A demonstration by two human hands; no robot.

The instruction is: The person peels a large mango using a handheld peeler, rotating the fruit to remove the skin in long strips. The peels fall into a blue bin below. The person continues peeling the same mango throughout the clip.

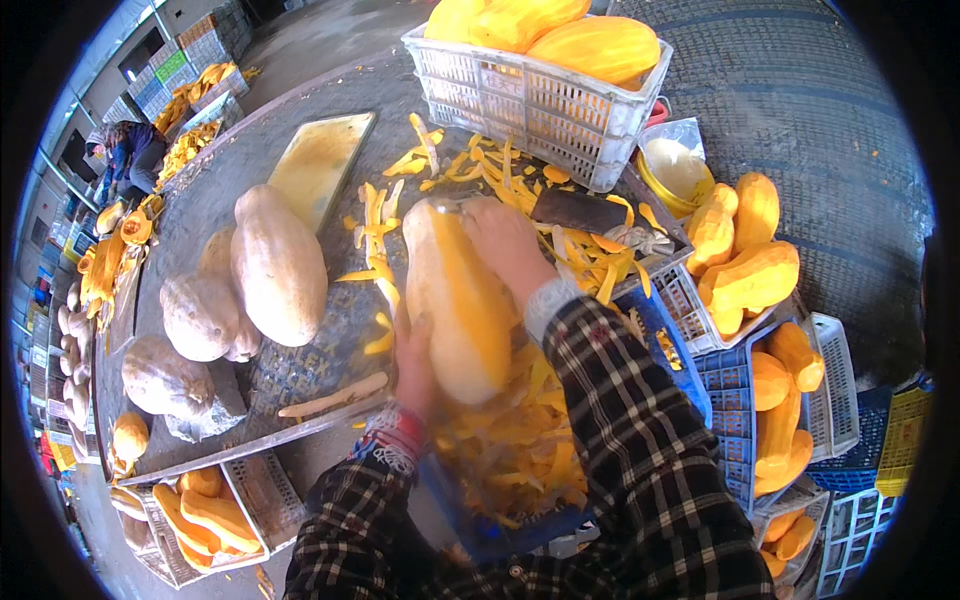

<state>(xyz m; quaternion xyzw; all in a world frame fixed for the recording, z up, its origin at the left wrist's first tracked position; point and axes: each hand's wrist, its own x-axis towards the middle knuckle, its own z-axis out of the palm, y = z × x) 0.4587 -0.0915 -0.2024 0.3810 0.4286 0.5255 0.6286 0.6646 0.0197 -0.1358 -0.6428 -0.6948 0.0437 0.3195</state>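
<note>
A large, partly peeled squash (450,300) lies lengthwise before me, with a broad orange strip bared along its right side. My left hand (414,358) steadies it from the lower left, fingers along its flank. At its far end my right hand (501,238) is closed around a peeler (448,208), of which only a bit of metal shows. Beneath the squash's near end, a blue crate (480,536) holds a heap of orange peelings (510,457). Left of my hands, several unpeeled squashes (277,266) rest on the dark tabletop (300,375).
A white crate (525,90) of peeled squashes stands at the far edge. Loose peel strips (379,232), a yellowed board (322,161) and a dark block (581,212) lie on the table. More crates (731,420) line the right. Another person (127,154) bends at far left.
</note>
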